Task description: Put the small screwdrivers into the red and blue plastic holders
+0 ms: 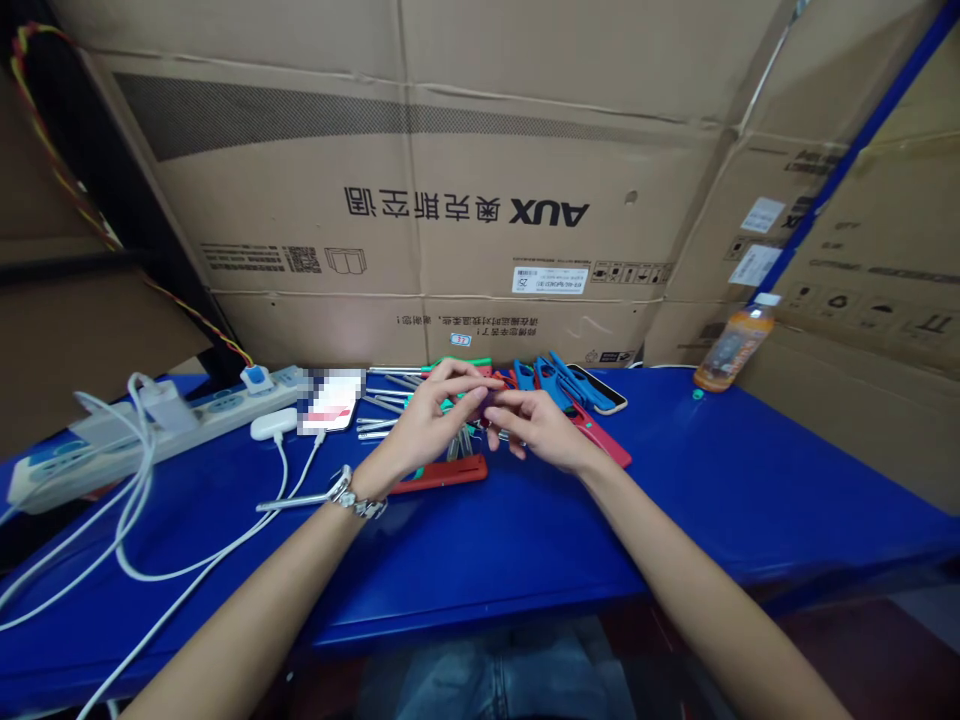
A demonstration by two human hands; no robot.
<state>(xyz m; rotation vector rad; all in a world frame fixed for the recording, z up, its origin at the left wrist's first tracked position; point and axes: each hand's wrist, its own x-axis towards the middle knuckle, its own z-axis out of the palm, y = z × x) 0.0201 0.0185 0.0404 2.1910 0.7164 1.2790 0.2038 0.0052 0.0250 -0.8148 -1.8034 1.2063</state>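
My left hand and my right hand meet over the middle of the blue table, fingertips pinched together on a small dark-red piece that I cannot make out well. A watch sits on my left wrist. Under the hands lie red plastic handles, another red one, several blue handles, green ones and several thin metal rods.
A white power strip with plugs and white cables lies at the left. A phone and a white charger sit beside it. An orange drink bottle stands at the right. Cardboard boxes wall the back.
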